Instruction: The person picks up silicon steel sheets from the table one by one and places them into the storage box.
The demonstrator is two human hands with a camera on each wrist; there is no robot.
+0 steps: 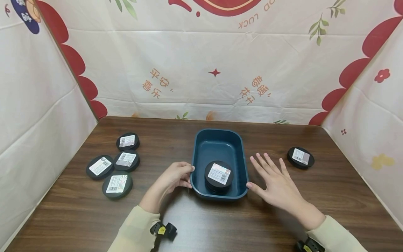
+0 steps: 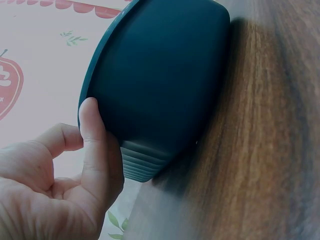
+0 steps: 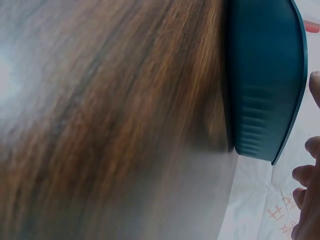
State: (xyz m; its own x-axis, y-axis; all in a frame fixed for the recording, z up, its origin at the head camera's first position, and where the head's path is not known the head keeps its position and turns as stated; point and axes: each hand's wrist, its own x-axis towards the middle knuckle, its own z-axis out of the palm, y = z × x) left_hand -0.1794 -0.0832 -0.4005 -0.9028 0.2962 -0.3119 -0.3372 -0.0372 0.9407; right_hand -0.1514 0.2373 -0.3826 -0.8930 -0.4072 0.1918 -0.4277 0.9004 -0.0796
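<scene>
Storage bin stood mid-bench, one disc inside at the near end. Four more discs clustered on bench left: one at back, two side by side in the middle, one in front. Lone disc far right. Left grip on bin's left rim; right grip by its near right corner, between bin and lone disc. Cloth backdrop behind.

Blue rect. bin upright; blk. disc (label up) in near end.
</scene>
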